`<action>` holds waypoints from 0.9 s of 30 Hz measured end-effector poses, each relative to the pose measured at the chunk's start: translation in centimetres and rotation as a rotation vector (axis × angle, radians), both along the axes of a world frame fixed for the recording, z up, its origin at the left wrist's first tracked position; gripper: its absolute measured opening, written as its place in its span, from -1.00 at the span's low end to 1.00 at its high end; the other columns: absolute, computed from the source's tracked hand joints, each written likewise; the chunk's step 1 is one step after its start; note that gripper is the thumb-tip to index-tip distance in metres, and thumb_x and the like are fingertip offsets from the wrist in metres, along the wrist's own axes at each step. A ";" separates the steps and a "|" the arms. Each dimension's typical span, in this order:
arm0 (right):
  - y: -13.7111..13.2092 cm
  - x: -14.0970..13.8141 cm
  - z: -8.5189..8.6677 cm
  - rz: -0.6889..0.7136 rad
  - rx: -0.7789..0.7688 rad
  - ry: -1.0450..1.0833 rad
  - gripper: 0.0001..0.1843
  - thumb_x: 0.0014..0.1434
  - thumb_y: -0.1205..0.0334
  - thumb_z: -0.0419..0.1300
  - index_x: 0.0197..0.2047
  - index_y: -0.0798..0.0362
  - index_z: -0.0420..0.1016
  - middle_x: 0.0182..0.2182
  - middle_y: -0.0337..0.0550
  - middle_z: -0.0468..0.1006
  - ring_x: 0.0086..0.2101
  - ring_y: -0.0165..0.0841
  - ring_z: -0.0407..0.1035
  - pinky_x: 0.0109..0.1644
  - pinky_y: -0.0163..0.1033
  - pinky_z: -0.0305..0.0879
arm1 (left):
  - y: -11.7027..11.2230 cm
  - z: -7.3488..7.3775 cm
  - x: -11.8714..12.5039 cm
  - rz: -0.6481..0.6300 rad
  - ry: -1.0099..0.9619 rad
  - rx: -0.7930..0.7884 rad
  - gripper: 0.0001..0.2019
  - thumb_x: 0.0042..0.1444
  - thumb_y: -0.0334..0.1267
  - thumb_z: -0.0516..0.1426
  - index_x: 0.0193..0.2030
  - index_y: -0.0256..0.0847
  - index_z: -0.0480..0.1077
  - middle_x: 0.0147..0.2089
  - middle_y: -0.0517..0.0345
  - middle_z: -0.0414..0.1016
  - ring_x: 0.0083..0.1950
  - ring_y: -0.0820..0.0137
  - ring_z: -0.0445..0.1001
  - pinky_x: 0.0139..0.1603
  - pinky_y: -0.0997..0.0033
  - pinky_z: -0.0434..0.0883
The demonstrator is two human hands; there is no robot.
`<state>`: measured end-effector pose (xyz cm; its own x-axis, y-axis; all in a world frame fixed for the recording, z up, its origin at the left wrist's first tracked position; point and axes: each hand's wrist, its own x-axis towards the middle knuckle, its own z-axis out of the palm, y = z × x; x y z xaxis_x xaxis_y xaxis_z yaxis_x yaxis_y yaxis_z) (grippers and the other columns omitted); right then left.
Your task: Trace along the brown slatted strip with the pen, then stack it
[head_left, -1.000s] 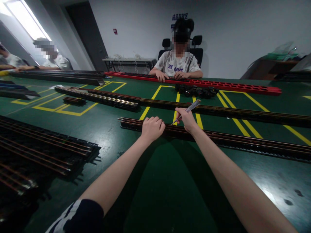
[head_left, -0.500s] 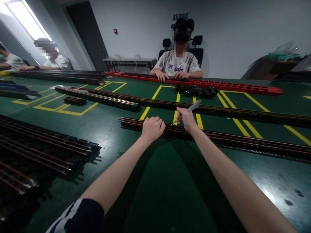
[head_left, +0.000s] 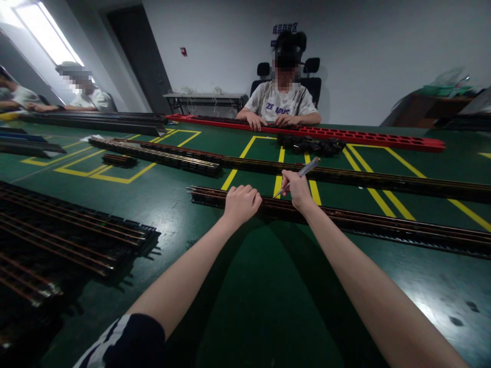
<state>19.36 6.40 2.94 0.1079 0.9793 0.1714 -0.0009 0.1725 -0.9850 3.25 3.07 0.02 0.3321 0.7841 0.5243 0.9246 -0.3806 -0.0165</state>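
Note:
A long dark rail assembly with copper-coloured rods (head_left: 368, 223) lies across the green table in front of me. My left hand (head_left: 242, 204) is wrapped over it near its left end, where bare rod tips stick out. Pinched in my right hand (head_left: 296, 188) is a screwdriver (head_left: 308, 166) with a clear handle, tilted up to the right. Its thin shaft slants down to the rail, just right of my left hand. Whether the tip touches a screw is too small to tell.
Behind my rail runs another long dark rail (head_left: 345, 176). Shorter rod bundles (head_left: 161, 154) lie at the left, more rods (head_left: 72, 230) near front left. Across the table a person (head_left: 284, 102) handles a long red tray (head_left: 391, 140), beside a heap of black parts (head_left: 310, 144).
My right hand and the screwdriver have shifted very slightly to the right along the rail. My left hand keeps its hold on the rail.

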 end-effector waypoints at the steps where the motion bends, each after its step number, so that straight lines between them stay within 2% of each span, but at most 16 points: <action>1: 0.0 0.0 0.0 0.004 -0.001 0.002 -0.55 0.07 0.25 0.08 -0.81 0.04 0.19 -0.82 -0.29 0.19 -0.75 -0.51 0.10 -0.64 -0.36 0.10 | 0.0 0.0 0.0 -0.002 -0.002 0.002 -0.64 0.25 -0.25 -0.10 -0.39 -0.24 0.46 -0.32 0.09 0.52 -0.30 0.35 0.42 -0.32 0.29 0.14; 16: 0.0 -0.2 0.0 -0.037 -0.008 -0.029 -0.56 0.05 0.25 0.08 -0.81 0.04 0.18 -0.83 -0.31 0.18 -0.76 -0.52 0.09 -0.64 -0.36 0.09 | 0.1 -0.1 -0.1 -0.010 -0.008 0.005 -0.64 0.25 -0.25 -0.10 -0.40 -0.24 0.46 -0.32 0.08 0.53 -0.30 0.35 0.43 -0.32 0.29 0.15; 27: 0.1 -0.1 -0.1 0.003 0.004 -0.047 -0.60 0.05 0.21 0.09 -0.77 0.04 0.21 -0.81 -0.32 0.20 -0.75 -0.51 0.11 -0.64 -0.36 0.10 | 0.1 0.0 0.0 0.006 0.015 0.015 -0.64 0.25 -0.25 -0.11 -0.41 -0.24 0.45 -0.33 0.09 0.52 -0.30 0.34 0.43 -0.31 0.28 0.14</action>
<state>19.27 6.48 2.81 0.0966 0.9789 0.1803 0.0446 0.1767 -0.9833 3.22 3.16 -0.01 0.3358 0.7780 0.5310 0.9263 -0.3750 -0.0364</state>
